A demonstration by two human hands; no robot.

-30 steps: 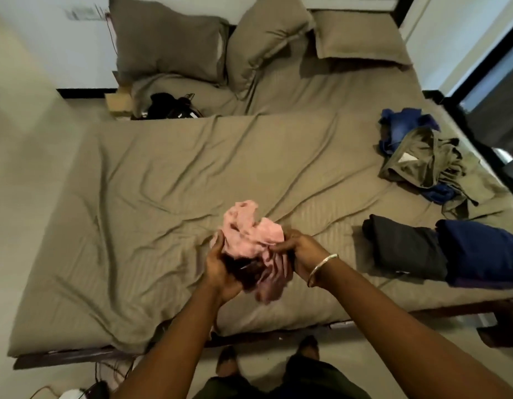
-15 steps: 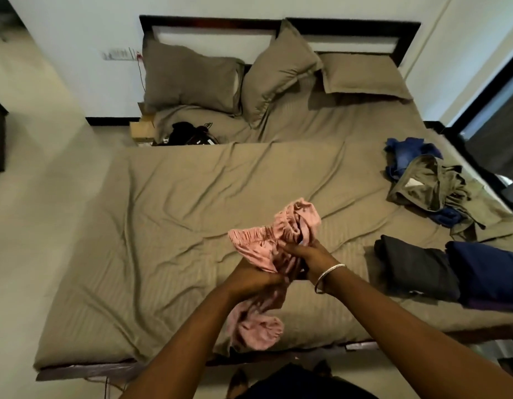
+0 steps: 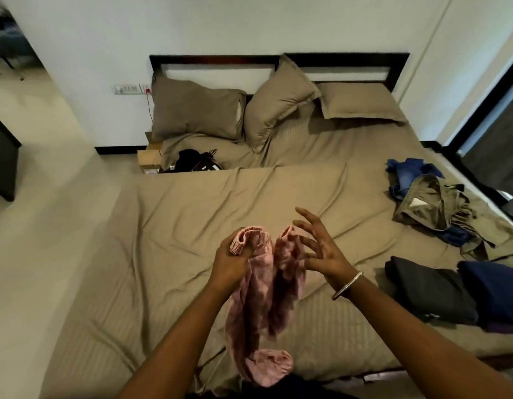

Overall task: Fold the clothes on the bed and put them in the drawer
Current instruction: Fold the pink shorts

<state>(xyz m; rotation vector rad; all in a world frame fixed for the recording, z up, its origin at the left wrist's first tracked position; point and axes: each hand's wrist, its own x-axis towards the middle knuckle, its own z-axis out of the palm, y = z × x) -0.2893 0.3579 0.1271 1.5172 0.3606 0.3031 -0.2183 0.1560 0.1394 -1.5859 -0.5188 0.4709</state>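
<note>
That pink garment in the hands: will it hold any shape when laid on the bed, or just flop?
Likely floppy: the pink garment hangs limp from the left hand, bunched at its gathered end. Probably light, since one hand's grip carries it while the right hand is spread open beside it. It will likely crumple on the bed unless spread flat.

A white wall (image 3: 249,27) stands behind a dark headboard (image 3: 278,59) with pale panels. A switch plate (image 3: 129,89) is fixed to the wall left of it, and a red cord (image 3: 149,106) hangs from the plate. Three taupe pillows (image 3: 197,110) lean or lie at the head of the mattress, which is covered by a creased taupe sheet (image 3: 192,220). The floor (image 3: 33,226) is pale and smooth. A small cardboard box (image 3: 149,159) sits on it by the wall. A dark cabinet (image 3: 3,162) stands at the left edge. A dark-framed glass door (image 3: 497,133) fills the right side.
</note>
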